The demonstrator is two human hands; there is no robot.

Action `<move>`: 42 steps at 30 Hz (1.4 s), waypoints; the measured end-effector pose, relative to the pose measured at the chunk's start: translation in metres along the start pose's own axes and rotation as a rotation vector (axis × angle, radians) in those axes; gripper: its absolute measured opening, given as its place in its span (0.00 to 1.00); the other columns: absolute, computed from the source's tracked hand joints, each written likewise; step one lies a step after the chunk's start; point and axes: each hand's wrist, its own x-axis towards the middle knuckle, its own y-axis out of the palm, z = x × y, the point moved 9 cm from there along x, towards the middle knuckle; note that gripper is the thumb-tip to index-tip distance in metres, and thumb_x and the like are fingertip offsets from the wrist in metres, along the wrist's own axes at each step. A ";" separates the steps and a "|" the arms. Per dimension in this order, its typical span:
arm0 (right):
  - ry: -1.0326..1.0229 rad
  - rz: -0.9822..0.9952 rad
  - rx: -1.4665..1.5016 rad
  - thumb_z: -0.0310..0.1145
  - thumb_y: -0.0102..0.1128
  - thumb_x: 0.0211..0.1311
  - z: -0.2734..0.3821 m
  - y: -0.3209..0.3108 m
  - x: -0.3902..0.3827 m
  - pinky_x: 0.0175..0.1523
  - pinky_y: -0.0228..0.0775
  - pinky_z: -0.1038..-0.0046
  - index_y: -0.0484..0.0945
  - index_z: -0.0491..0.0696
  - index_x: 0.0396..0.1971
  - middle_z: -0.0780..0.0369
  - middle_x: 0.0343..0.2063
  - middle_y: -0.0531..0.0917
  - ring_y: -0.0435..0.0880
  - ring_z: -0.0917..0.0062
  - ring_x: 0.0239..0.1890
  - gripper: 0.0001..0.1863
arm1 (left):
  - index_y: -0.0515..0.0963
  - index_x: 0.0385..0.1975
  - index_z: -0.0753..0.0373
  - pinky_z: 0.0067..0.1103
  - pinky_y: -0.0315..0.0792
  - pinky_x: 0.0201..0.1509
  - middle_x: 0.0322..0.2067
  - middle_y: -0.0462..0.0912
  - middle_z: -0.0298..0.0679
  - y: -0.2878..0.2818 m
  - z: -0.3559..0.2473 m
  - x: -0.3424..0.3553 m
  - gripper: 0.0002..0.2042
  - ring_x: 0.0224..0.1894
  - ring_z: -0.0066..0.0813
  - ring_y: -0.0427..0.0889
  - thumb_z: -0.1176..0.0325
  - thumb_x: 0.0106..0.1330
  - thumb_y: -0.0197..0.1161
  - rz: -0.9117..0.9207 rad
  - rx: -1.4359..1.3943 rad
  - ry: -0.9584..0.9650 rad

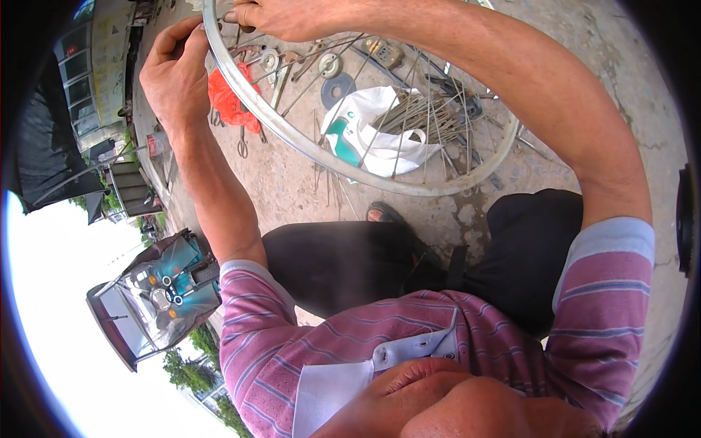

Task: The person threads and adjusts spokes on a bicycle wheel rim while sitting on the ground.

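The left hand (175, 80) had its thumb and forefinger drawn together against the outer edge of a wheel rim (420, 188), the other fingers curled in. I cannot tell whether they were clamped on the rim or on something small beside it. The right hand (292, 18), partly cut off by the upper edge, had its fingers bent, with the fingertips near the rim's inner side; what they gripped, if anything, I cannot tell.

The rim was dull silvery metal, slightly scuffed, raised in front of the person above the concrete ground (292, 190). Thin spokes (399, 155) ran across its inside, and its top ran out of view.

There was one rim and two hands. Seen through or near the rim were one white bag (372, 102) with a green patch, one bundle of thin rods (423, 117) on it, one dark flat ring (347, 84) and one orange-red bag (221, 91). The spokes overlapped too much to count.
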 end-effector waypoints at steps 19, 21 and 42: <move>0.025 0.022 0.007 0.41 0.52 0.73 0.000 -0.003 -0.004 0.43 0.77 0.55 0.85 0.39 0.38 0.44 0.32 0.86 0.87 0.52 0.37 0.20 | 0.87 0.43 0.67 0.15 0.75 0.46 0.36 0.88 0.33 0.004 -0.009 -0.002 0.09 0.38 0.16 0.82 0.72 0.66 0.69 0.005 -0.011 0.033; 0.027 0.026 0.008 0.41 0.52 0.73 0.001 -0.003 -0.004 0.43 0.78 0.55 0.85 0.39 0.38 0.44 0.33 0.86 0.88 0.53 0.37 0.20 | 0.87 0.43 0.67 0.15 0.75 0.46 0.36 0.88 0.33 0.004 -0.009 -0.002 0.09 0.38 0.16 0.82 0.72 0.66 0.69 0.005 -0.008 0.034; -0.034 -0.017 0.006 0.42 0.53 0.72 0.000 -0.004 0.001 0.44 0.77 0.55 0.85 0.40 0.36 0.45 0.32 0.87 0.88 0.53 0.37 0.20 | 0.85 0.46 0.70 0.19 0.78 0.50 0.39 0.89 0.40 0.004 -0.015 0.000 0.10 0.41 0.24 0.86 0.74 0.69 0.69 0.028 0.069 0.076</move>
